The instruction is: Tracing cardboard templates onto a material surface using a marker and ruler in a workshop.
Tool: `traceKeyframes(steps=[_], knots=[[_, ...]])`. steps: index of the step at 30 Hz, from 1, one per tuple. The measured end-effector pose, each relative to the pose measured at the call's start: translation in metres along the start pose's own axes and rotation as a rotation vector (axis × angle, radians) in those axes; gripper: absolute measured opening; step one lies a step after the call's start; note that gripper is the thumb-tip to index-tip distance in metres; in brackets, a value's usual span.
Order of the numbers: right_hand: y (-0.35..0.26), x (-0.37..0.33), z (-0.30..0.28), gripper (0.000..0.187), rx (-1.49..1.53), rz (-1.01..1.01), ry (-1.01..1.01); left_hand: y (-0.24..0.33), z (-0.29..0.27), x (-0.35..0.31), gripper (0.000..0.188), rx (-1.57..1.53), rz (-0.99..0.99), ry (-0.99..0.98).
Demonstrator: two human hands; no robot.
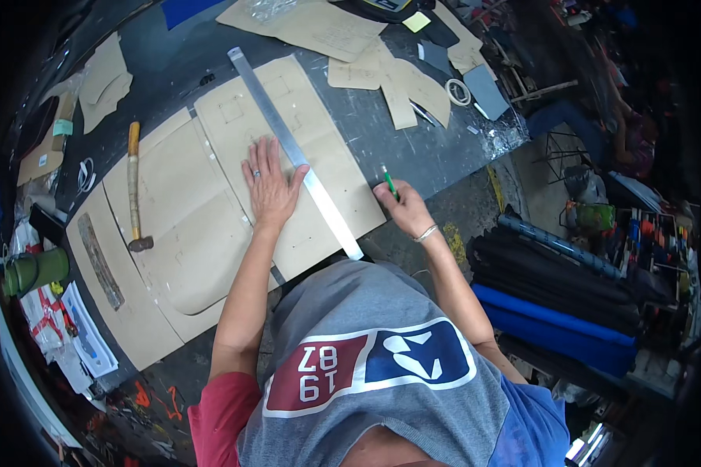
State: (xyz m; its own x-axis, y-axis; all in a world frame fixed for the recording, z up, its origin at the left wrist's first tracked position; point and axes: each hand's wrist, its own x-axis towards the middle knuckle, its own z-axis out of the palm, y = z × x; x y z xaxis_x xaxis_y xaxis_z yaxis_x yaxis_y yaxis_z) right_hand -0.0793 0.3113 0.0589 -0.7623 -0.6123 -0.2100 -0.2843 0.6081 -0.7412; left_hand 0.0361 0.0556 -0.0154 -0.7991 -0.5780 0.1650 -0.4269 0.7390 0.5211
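My left hand point(271, 191) lies flat with fingers spread on a brown cardboard sheet point(331, 136); its thumb rests on the edge of a long metal ruler point(276, 124). The ruler runs slantwise across the sheet, its near end point(352, 247) by my waist. My right hand point(405, 210) is closed on a green pencil point(389, 182) at the right edge of the cardboard, its visible end pointing up and away. Left of the sheet, a larger cardboard piece point(183, 233) bears a rounded panel outline.
A wooden-handled hammer point(135, 179) lies on the cardboard at left, near a dark worn strip point(101, 261). Cut paper patterns point(311, 27), a tape roll point(458, 93) and a pen point(423, 113) lie at the far side. Fabric rolls point(553, 272) are stacked at right; a green container point(35, 271) stands left.
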Motion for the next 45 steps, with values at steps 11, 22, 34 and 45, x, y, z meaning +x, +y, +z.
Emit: traceKeyframes(steps=[11, 22, 34, 45], knots=[[0.070, 0.066, -0.083, 0.033, 0.422, 0.300, -0.055, 0.023, -0.013, 0.004, 0.086, 0.264, 0.004, -0.120], [0.160, 0.212, -0.212, 0.032, -0.073, -0.177, 0.343, 0.101, 0.003, 0.099, 0.048, -0.417, -0.429, 0.065], [0.195, 0.226, -0.229, 0.029, -0.115, -0.208, 0.217, 0.116, 0.094, 0.295, 0.063, -1.348, -0.874, 0.280], [0.218, 0.231, -0.277, 0.018, 0.006, -0.215, 0.317, 0.129, 0.032, 0.369, 0.021, -2.282, -0.597, 0.258]])
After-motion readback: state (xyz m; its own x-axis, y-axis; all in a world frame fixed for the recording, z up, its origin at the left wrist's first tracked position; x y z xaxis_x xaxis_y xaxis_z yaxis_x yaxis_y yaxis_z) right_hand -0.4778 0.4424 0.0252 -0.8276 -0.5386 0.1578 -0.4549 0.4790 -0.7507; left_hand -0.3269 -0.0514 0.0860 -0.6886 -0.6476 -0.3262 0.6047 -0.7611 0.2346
